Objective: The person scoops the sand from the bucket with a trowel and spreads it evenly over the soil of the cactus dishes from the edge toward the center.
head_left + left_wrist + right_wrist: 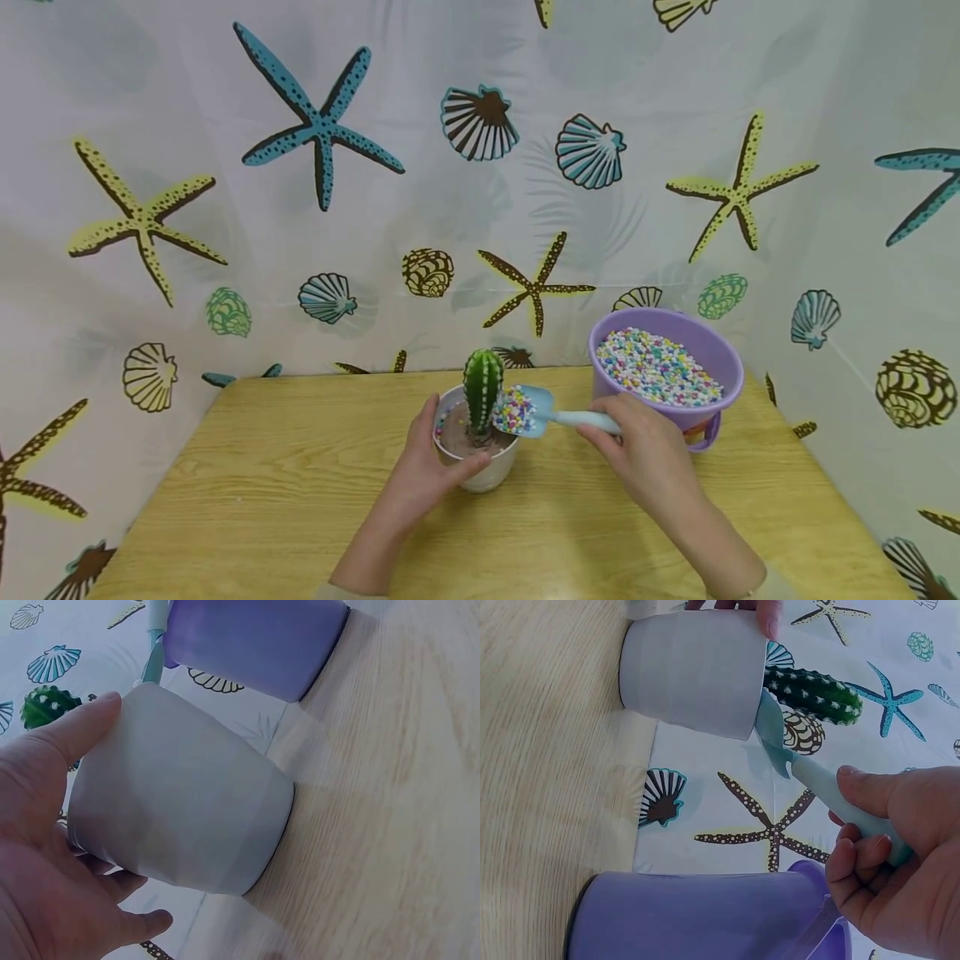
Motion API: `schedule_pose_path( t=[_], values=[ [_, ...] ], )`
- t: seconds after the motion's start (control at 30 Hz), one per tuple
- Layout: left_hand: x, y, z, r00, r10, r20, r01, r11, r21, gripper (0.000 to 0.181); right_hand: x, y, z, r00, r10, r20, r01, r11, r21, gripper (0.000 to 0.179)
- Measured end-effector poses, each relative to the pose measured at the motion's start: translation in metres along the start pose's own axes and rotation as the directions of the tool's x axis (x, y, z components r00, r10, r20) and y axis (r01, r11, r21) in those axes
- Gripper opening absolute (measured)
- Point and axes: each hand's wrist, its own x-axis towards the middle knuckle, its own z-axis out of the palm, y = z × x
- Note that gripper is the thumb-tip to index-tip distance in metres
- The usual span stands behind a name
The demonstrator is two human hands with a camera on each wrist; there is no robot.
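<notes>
Bench with a wood-grain top, backed by a white cloth printed with starfish and shells. Of the two hands, the left hand grips a white pot from its left and near sides, the thumb against the near wall. The pot stands upright on the bench, a little in front of the middle of the back edge. It contains brown soil, with a few coloured beads at the left of its surface, and an upright green cactus with pale spines. Immediately right of the cactus, the blade of a light-blue scoop extends over the right rim, bearing a heap of multicoloured beads; whether blade and cactus touch cannot be told. The right hand holds the scoop, fingers curled round its pale handle. Behind this hand, near the back right corner of the bench, stands a purple bucket containing a large quantity of similar beads.
</notes>
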Motion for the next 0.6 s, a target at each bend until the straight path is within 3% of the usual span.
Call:
schedule_pose_path(
  t=[0.37, 0.6],
  values=[
    [-0.002, 0.003, 0.012, 0.996, 0.031, -0.084, -0.026, 0.997, 0.068, 0.129, 0.004, -0.003, -0.001, 1.000, -0.020, 0.001, 0.020, 0.999, -0.048, 0.019],
    [-0.003, 0.001, 0.007, 0.999, 0.031, -0.020, -0.031, 0.999, 0.036, 0.128, 0.004, -0.004, 0.001, 0.999, -0.042, -0.013, 0.041, 0.997, -0.065, 0.020]
  ],
)
